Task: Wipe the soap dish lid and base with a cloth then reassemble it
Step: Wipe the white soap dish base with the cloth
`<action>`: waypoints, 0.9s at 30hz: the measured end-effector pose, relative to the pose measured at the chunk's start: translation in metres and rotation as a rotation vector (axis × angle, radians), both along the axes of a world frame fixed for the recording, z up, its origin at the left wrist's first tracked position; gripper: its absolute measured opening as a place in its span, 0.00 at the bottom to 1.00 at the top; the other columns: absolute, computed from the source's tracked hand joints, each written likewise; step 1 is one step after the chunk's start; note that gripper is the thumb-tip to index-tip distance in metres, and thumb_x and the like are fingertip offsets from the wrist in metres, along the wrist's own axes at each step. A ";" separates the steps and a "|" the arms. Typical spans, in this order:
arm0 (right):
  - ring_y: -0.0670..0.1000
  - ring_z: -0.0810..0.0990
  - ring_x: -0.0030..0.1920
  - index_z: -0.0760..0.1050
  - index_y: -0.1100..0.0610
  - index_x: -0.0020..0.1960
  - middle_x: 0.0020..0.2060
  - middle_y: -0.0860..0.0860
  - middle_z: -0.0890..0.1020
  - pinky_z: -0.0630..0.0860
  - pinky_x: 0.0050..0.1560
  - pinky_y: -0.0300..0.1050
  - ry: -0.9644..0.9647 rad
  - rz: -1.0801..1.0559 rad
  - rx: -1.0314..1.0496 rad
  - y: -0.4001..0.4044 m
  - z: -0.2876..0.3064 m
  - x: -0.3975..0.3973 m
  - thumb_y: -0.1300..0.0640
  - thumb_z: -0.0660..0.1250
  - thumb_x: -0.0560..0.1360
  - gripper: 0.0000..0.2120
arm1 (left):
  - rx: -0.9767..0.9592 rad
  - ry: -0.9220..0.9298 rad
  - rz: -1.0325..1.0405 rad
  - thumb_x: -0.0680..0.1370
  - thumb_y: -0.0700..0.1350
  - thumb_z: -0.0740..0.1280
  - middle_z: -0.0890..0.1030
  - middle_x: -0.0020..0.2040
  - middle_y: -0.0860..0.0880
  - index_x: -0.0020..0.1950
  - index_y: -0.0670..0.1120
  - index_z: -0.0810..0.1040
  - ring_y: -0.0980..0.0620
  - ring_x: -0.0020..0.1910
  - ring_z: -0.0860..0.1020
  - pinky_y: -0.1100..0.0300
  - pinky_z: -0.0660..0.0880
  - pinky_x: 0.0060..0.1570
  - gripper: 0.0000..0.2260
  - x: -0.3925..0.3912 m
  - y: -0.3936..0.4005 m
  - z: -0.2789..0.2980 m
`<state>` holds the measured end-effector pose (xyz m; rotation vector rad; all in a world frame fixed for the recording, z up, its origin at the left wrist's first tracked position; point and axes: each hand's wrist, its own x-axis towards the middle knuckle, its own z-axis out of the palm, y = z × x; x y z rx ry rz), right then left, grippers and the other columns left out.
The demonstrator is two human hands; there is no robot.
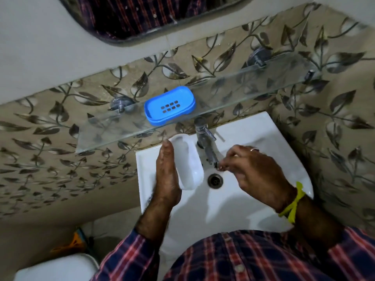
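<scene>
I see the blue soap dish base (170,105), oval with a block of drain slots, sitting on the glass shelf (253,84) at the far side. My left hand (167,175) holds the translucent white lid (187,162) over the sink (253,207), fingers wrapped behind it. My right hand (257,173) pinches at the tap (207,142) spout's tip.

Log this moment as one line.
left hand: holds white translucent plastic lid over white sink | right hand: at chrome tap spout | blue slotted soap-dish base: on glass shelf
</scene>
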<state>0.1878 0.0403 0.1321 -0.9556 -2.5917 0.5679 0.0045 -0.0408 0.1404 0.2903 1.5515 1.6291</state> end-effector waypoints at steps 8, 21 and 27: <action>0.51 0.82 0.52 0.84 0.55 0.56 0.50 0.51 0.83 0.80 0.54 0.54 0.502 -0.187 -0.193 -0.004 -0.001 -0.017 0.66 0.73 0.74 0.13 | -0.011 0.238 -0.241 0.73 0.52 0.70 0.85 0.55 0.49 0.61 0.48 0.80 0.54 0.50 0.82 0.66 0.77 0.43 0.18 0.018 -0.014 -0.018; 0.59 0.81 0.49 0.83 0.56 0.58 0.56 0.52 0.84 0.80 0.45 0.51 0.213 0.096 0.282 -0.029 0.023 -0.040 0.64 0.71 0.76 0.12 | -0.346 1.188 -0.214 0.76 0.41 0.72 0.85 0.47 0.43 0.56 0.42 0.81 0.40 0.47 0.82 0.59 0.70 0.43 0.09 0.020 -0.020 -0.030; 0.57 0.78 0.47 0.83 0.54 0.56 0.56 0.48 0.84 0.77 0.44 0.49 0.207 0.176 0.217 -0.037 0.022 -0.037 0.66 0.69 0.73 0.14 | -0.352 1.225 -0.152 0.71 0.32 0.70 0.85 0.41 0.43 0.46 0.41 0.82 0.39 0.42 0.81 0.58 0.68 0.40 0.07 0.012 -0.026 -0.027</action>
